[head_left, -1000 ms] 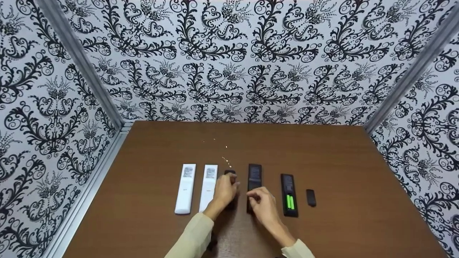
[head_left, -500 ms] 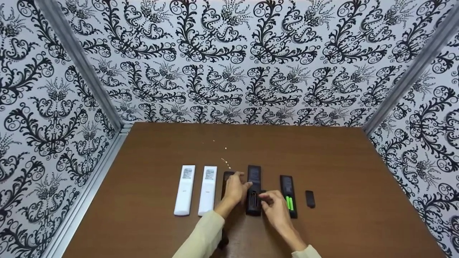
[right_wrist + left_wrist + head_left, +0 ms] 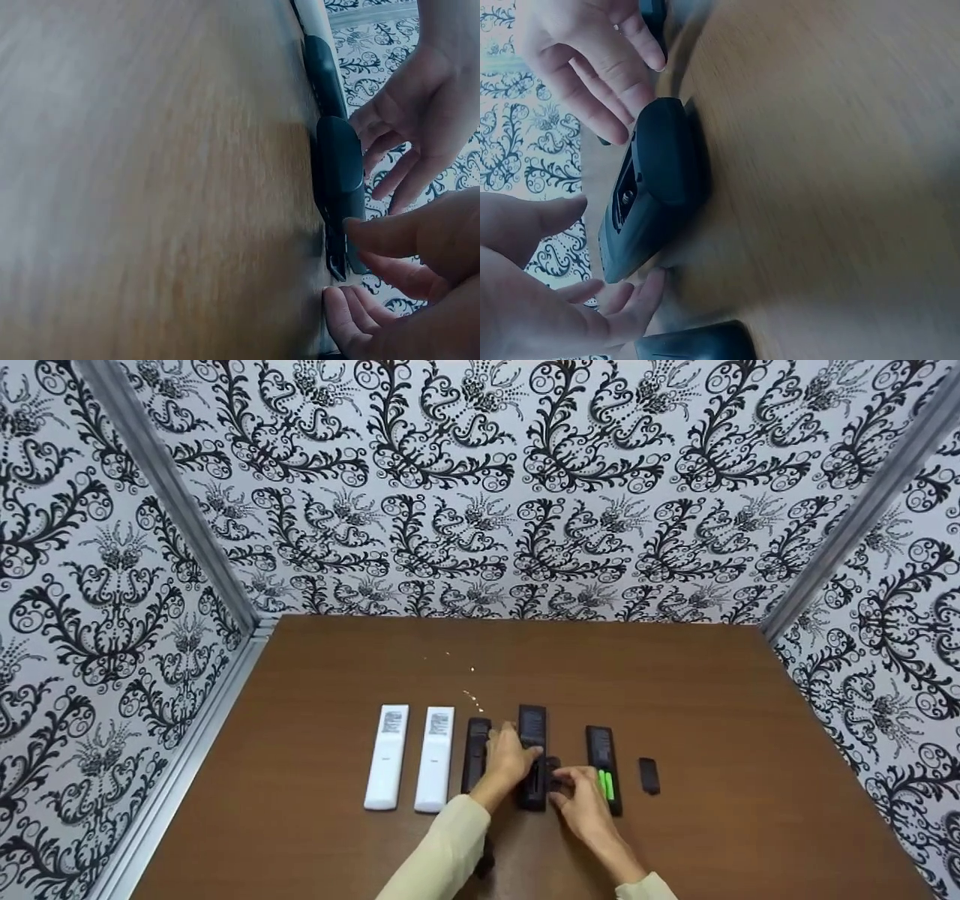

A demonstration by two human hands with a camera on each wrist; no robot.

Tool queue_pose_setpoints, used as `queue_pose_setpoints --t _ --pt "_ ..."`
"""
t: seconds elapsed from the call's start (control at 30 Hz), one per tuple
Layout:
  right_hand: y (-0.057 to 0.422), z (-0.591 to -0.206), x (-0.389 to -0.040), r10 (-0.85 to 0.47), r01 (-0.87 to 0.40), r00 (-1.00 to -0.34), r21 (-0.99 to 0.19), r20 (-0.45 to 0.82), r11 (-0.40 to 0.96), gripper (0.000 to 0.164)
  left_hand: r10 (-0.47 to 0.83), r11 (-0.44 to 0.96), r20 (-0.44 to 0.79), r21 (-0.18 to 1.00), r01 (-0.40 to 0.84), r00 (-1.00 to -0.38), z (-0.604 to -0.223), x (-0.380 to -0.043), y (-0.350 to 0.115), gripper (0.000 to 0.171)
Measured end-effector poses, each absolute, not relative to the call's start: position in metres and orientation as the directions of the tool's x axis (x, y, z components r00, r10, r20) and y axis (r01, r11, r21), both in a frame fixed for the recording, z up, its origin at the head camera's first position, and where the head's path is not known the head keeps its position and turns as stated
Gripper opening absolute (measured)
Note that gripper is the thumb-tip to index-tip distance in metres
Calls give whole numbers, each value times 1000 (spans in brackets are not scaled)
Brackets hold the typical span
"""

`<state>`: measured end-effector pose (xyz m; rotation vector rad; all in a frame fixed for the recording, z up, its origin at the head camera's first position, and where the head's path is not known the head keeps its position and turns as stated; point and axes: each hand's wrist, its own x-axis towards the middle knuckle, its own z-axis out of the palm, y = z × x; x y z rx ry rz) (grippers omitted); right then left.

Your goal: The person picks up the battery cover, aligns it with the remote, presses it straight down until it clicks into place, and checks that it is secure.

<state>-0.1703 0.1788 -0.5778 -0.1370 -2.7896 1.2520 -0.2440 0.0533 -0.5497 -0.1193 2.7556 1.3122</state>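
Note:
A black remote control (image 3: 532, 720) lies face down, its battery compartment (image 3: 535, 784) uncovered. My left hand (image 3: 511, 754) is over its left side, thumb reaching toward the compartment and fingers loosely spread; contact is unclear. Beside the remote's right edge lies a small dark battery cover (image 3: 553, 765), and in the right wrist view the cover (image 3: 335, 259) is near the right thumb. My right hand (image 3: 587, 802) is just right of that cover, its thumb and fingers apart. In the left wrist view the compartment (image 3: 626, 199) shows a metal contact.
Left of the hands lie two white remotes (image 3: 387, 757) and a narrower black remote (image 3: 476, 750). On the right are an open black remote (image 3: 599, 742) with green batteries (image 3: 606, 785) and a loose black cover (image 3: 649, 776). Patterned walls (image 3: 480, 510) enclose the table (image 3: 712, 697).
My right hand has moved right from the middle black remote, whose compartment is now exposed, and the cover lies beside it. My left hand has shifted right from the narrower black remote.

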Motion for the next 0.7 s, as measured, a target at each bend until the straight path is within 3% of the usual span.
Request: queue_pose_setpoints --t 0.3,0.7 --pt "177 -576 -175 98 79 -995 -681 -12 728 20 -98 685 -182 701 -199 -978 -549 -247 66 82" --pt "174 -577 -175 16 -22 -998 -607 58 794 15 -135 702 -194 673 -232 -972 -553 -245 74 81"
